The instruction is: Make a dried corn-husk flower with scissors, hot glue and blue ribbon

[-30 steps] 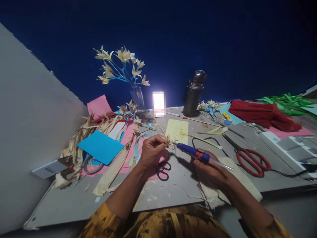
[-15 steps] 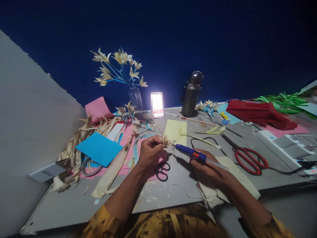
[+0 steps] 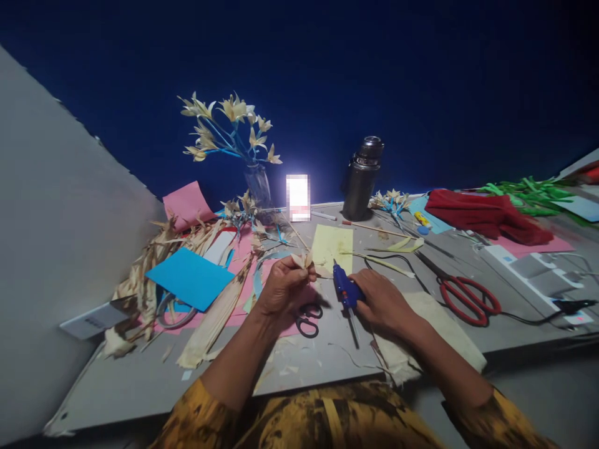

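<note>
My left hand (image 3: pixel 285 284) is closed in a pinch on a small cream husk flower (image 3: pixel 302 259), its petals standing above my fingertips. In my right hand (image 3: pixel 381 299) is a blue glue gun (image 3: pixel 346 290), its nozzle pointing up and away from me over the yellow paper (image 3: pixel 322 243). A clear glue stick (image 3: pixel 354 327) sticks out of the gun's back end. The gun's tip and the flower are apart. Black-handled scissors (image 3: pixel 309 320) lie just below my left hand, their blades partly hidden.
Dried husks (image 3: pixel 206 324) and a blue sheet (image 3: pixel 189 279) lie on the left. A glass vase (image 3: pixel 257 184) of husk flowers and a steel flask (image 3: pixel 362 181) stand at the back. Red-handled scissors (image 3: pixel 470 299) and a white power strip (image 3: pixel 524 274) are on the right.
The glue gun has swung from pointing left at the flower to pointing away from me, its nozzle now clear of the flower. The flower has turned, showing more of its petals.
</note>
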`<action>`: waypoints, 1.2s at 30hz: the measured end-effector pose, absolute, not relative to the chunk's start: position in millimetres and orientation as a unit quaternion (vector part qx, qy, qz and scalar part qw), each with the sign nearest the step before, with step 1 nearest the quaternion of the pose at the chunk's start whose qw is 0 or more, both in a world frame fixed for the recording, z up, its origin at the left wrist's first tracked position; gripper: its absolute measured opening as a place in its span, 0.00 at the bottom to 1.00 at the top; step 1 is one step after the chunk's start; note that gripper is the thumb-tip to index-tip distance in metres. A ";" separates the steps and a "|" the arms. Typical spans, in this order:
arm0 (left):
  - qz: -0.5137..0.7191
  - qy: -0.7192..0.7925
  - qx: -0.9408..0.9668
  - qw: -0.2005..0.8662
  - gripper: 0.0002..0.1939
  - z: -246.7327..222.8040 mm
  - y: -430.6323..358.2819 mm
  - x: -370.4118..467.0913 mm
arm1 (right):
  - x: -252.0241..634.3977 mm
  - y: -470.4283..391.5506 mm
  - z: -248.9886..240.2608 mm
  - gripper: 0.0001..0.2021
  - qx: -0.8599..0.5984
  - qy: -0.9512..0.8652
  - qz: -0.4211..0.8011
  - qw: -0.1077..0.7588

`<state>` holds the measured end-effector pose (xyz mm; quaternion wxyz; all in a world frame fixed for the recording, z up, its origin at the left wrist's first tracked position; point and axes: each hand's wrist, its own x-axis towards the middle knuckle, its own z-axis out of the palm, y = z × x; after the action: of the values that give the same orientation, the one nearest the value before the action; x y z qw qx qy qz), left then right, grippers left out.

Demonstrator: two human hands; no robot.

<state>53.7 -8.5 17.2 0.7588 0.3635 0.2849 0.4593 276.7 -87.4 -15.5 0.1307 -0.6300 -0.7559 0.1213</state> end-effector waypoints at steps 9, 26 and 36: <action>0.444 0.254 0.379 0.771 0.09 18.3 -8.3 48.4 | 275.4 -89.2 -10.5 0.16 -0.628 -0.760 0.128 0.113; 0.317 0.200 0.330 0.866 0.18 13.6 -18.6 56.2 | 240.4 -77.0 34.6 0.05 -0.422 -0.713 0.253 0.499; 0.325 0.208 0.349 0.854 0.16 15.9 -22.2 60.4 | 241.2 -77.0 41.7 0.08 -0.408 -0.694 0.316 0.502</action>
<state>60.4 -22.2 15.9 0.8542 0.3485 0.2080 0.3250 241.2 -77.0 41.7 0.5023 -0.4076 -0.6942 0.3157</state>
